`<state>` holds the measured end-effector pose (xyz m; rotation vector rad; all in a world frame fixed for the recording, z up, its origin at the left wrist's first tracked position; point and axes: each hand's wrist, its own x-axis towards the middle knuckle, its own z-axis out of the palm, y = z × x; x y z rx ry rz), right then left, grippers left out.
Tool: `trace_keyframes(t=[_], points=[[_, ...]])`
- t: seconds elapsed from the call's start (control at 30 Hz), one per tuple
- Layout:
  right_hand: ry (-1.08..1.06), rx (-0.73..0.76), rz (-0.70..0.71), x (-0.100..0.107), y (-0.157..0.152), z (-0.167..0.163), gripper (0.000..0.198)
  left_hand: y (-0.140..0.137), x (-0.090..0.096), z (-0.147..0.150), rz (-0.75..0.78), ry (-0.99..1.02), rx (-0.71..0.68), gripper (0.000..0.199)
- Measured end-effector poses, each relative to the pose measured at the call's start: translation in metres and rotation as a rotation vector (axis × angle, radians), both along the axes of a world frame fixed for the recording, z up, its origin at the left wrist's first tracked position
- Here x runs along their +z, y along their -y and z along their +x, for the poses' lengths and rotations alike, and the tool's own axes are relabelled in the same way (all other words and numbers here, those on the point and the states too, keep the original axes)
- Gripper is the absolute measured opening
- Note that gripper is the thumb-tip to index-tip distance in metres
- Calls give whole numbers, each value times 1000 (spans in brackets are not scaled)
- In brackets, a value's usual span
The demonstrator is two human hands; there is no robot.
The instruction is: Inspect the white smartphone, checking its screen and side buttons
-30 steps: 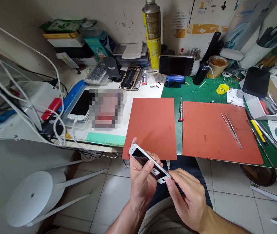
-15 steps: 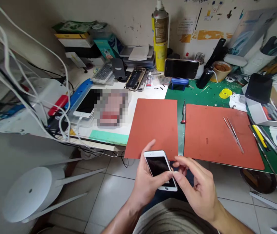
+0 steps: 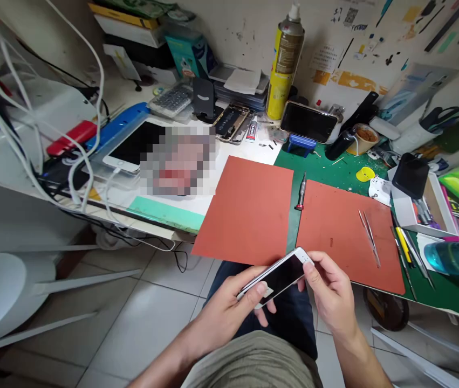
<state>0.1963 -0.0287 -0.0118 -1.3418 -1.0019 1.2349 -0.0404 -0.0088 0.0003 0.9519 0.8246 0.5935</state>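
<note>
Phone turned sideways below cluttered green bench.

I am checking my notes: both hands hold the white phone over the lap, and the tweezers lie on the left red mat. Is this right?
Not quite. The head view shows the tweezers on the right red mat, not the left one. The rest stands: the left hand and right hand hold the white phone over the lap.

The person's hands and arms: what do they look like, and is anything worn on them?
Both are bare. The left hand and right hand have no gloves, rings or tape that show. Both forearms are uncovered as far as the picture's lower edge, with no sleeve, watch or wristband in view. The fingernails are short and plain. Between the arms a patch of khaki-grey cloth shows, with dark navy cloth beyond it.
</note>
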Motion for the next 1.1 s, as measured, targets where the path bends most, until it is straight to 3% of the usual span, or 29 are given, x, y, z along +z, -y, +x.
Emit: trace_keyframes(t=[0.17,0.3,0.6,1.1], points=[[71,142,78,7,-2,3,24,1,-6,-2,277,-255,-69,51],[11,139,124,5,-3,2,18,4,-1,4,430,-306,-96,45],[-88,87,166,-5,0,-1,14,13,7,13,478,-369,-157,50],[-69,51,152,-5,1,-2,16,11,9,15,455,-326,-131,49]])
